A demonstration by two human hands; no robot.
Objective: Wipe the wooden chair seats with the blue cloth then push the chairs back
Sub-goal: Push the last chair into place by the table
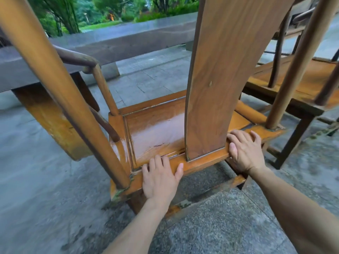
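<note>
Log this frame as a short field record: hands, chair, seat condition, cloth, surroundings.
left hand: flat on the chair's rear seat rail, left of the back splat
right hand: gripping the same rail, right of the splat
seat: glossy, looks wet
blue cloth: not in view
second chair: to the right
table: ahead, beyond the chair
floor: stone paving
</note>
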